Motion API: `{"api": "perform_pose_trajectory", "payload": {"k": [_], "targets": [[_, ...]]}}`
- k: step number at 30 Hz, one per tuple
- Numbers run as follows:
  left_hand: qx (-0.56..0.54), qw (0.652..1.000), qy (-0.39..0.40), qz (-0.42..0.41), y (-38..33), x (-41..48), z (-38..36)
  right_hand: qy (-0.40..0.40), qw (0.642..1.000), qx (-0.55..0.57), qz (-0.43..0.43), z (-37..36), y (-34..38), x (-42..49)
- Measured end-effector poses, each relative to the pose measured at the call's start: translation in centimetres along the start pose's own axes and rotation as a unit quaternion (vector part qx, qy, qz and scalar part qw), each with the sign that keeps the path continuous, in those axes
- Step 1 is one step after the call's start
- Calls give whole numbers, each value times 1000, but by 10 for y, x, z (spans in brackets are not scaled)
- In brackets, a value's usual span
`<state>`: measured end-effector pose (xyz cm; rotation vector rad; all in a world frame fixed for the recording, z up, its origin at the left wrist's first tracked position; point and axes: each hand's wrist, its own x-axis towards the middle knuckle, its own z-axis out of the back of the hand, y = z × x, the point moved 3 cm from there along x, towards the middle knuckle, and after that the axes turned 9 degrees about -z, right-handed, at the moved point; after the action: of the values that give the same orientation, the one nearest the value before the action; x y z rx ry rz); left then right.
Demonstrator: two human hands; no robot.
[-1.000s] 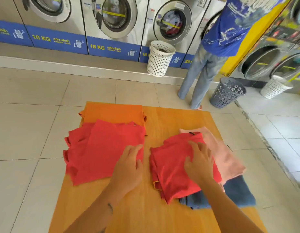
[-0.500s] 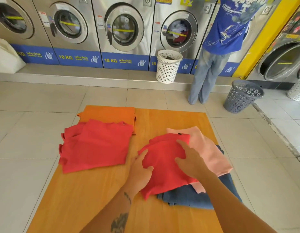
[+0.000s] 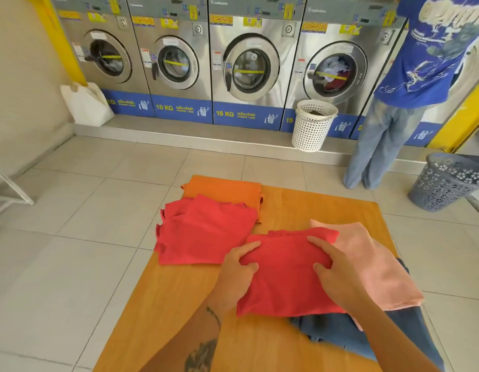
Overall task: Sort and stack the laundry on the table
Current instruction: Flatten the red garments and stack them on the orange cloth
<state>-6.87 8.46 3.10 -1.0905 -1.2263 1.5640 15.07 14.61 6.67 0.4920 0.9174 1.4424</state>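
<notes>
A folded red garment (image 3: 284, 275) lies on top of a pink cloth (image 3: 380, 269) and a blue denim piece (image 3: 340, 334) at the right of the orange table (image 3: 163, 312). My left hand (image 3: 235, 275) grips the red garment's left edge. My right hand (image 3: 337, 269) presses and pinches its right side. To the left a second red garment (image 3: 203, 232) lies flat, partly covering an orange folded cloth (image 3: 225, 189) at the table's far edge.
A row of washing machines (image 3: 249, 63) lines the far wall. A white basket (image 3: 313, 124) stands before them. A person in a blue shirt (image 3: 421, 76) stands at the right. A grey basket (image 3: 447, 181) sits on the tiled floor, a white bag (image 3: 85, 103) at far left.
My left hand left the flat red garment and moved right onto the left edge of the folded red one. My right hand stayed on it. The head view tilted up.
</notes>
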Motion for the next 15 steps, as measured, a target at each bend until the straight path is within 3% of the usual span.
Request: {"api": "perform_pose_trajectory", "payload": {"k": [7,10,13,15], "targets": [[63,988,-59,-130,-30,11,113,-36,995,84,49,-64,80,-12],[135,974,-88,-160,-23,16,159,-6,993,114,19,-116,91,-3],[246,963,-45,-103,20,22,187,84,989,81,-87,-173,76,2],[308,951,17,-30,58,19,200,99,984,63,-137,-196,65,0]]}}
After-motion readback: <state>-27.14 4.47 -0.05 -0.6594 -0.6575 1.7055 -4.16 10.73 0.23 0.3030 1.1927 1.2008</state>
